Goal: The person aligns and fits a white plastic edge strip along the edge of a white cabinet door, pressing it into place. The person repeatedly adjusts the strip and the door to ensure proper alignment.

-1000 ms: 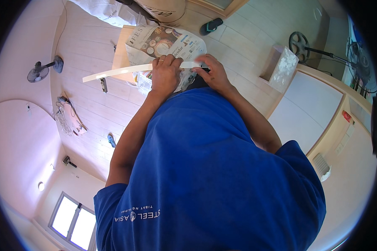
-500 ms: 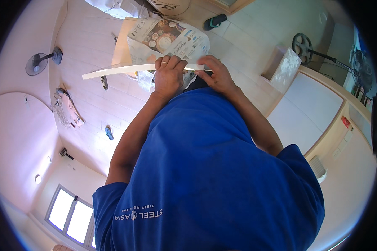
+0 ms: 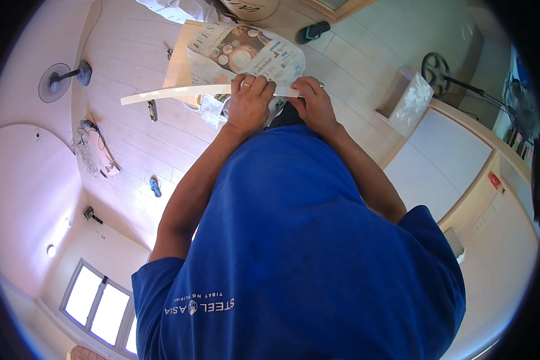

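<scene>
A long, narrow pale strip (image 3: 174, 93) runs crosswise in front of me, its far end reaching out to the left. My left hand (image 3: 249, 107) is closed over the strip with the fingers curled across its top. At the strip's right end my right hand (image 3: 315, 107) pinches it between thumb and fingers. Just beyond both hands lies a sheet of newspaper (image 3: 240, 54), resting partly on a tan board (image 3: 179, 67). Clear plastic wrapping (image 3: 212, 111) shows under the strip, beside my left hand. My palms hide part of the strip.
A dark flip-flop (image 3: 312, 32) lies on the tiled floor ahead, and a blue one (image 3: 155, 186) at left. Two fans stand around: a small one (image 3: 54, 83) at left, another (image 3: 518, 107) at far right. A narrow open box (image 3: 411, 99) sits beside the white-panelled cabinet (image 3: 441, 159).
My right hand's fingers have come down from a raised, spread pose and closed on the strip's right end. The left hand keeps its hold.
</scene>
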`<state>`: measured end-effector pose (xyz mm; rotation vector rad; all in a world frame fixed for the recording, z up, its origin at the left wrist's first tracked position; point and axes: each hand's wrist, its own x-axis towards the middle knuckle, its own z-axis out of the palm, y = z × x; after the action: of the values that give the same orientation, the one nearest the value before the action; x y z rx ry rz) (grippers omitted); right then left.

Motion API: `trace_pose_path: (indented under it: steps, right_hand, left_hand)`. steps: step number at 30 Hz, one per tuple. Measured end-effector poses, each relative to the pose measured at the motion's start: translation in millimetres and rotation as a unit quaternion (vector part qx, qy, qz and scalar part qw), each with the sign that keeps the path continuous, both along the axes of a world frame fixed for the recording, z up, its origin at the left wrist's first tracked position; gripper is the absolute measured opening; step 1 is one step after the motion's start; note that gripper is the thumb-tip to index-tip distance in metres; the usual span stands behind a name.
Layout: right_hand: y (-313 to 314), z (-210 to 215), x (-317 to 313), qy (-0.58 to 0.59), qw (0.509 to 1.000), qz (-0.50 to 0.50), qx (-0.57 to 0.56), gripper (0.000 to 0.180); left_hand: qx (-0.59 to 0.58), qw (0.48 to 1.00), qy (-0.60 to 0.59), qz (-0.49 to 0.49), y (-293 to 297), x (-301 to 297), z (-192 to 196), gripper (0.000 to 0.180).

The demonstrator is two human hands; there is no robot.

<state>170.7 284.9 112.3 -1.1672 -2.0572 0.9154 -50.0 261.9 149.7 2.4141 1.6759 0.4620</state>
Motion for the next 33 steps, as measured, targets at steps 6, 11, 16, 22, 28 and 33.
trace_pose_path:
  steps: [6,11,16,22,28,33]
  right_hand:
    - [-1.1,-3.5,-0.2,0.021,0.999,-0.006,-0.026,0.035]
    - [0.6,-7.2,-0.9,0.024,1.000,-0.009,-0.002,0.035]
    - [3.6,-6.1,2.5,0.009,1.000,0.004,0.008,0.039]
    - [8.2,1.1,16.4,0.148,0.966,0.004,-0.212,0.029]
    - [17.4,-2.0,22.2,0.172,0.942,-0.002,-0.288,0.023]
    - [25.3,-6.4,24.5,0.141,0.945,0.020,-0.293,0.025]
  left_hand:
    - [0.000,1.000,-0.004,-0.003,-2.0,-0.6,-2.9,0.029]
    - [0.011,1.000,-0.010,-0.001,0.0,0.3,-4.5,0.024]
    - [0.018,1.000,-0.015,0.000,0.6,1.0,-3.3,0.023]
    - [0.006,1.000,-0.016,0.004,-0.3,0.7,-3.9,0.026]
    - [0.005,1.000,-0.018,0.004,2.1,-1.0,-4.6,0.029]
    - [0.009,0.999,-0.031,0.008,2.8,0.0,-1.2,0.023]
